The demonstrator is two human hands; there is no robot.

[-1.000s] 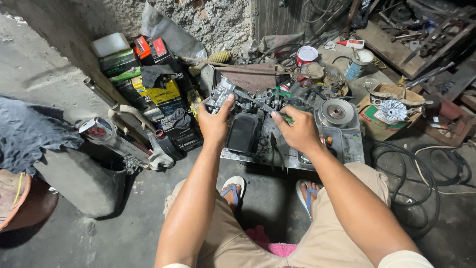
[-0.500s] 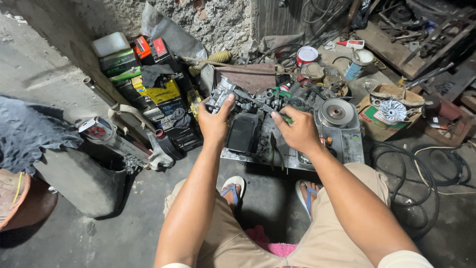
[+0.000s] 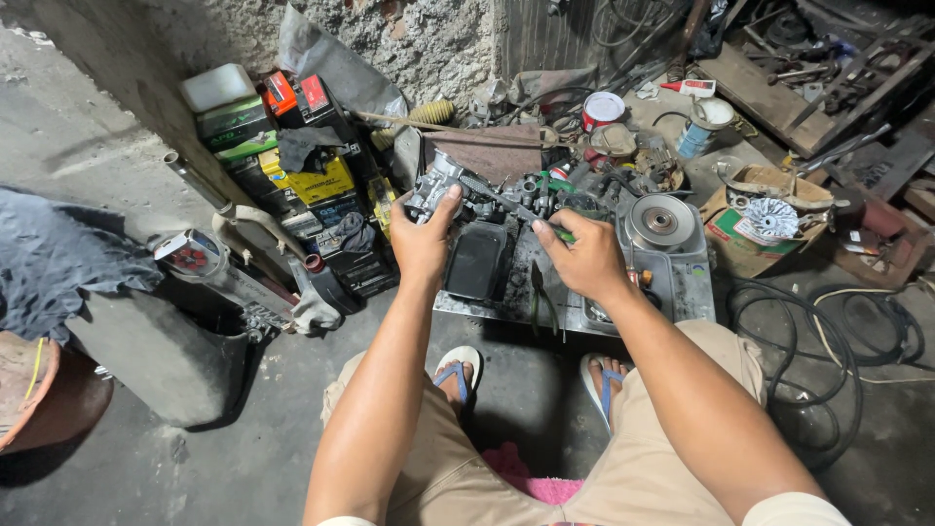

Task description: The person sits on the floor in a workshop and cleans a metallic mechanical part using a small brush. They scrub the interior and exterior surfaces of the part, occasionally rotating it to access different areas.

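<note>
The carburetor (image 3: 435, 190), a grey cast-metal body, sits raised above the far left corner of the metal tray (image 3: 682, 282) that lies on the concrete floor (image 3: 127, 127). The left hand (image 3: 421, 244) is closed around it from below, thumb pressed up against its near face. The right hand (image 3: 581, 258) grips the green handle of a screwdriver (image 3: 506, 203), whose dark shaft slants up and to the left until its tip meets the carburetor's right side. Beneath the two hands a black rectangular pan (image 3: 475, 261) rests in the tray, and a pair of pliers (image 3: 542, 292) lies just to its right. A round metal pulley (image 3: 660, 220) stands on the tray's right part, near the right hand. Left of the carburetor, stacked batteries (image 3: 312, 180) in black, yellow and red cases lean against the rough wall. Black cable (image 3: 828, 331) coils on the floor to the right. The person's feet in blue-strapped sandals (image 3: 460, 368) rest just before the tray.
</note>
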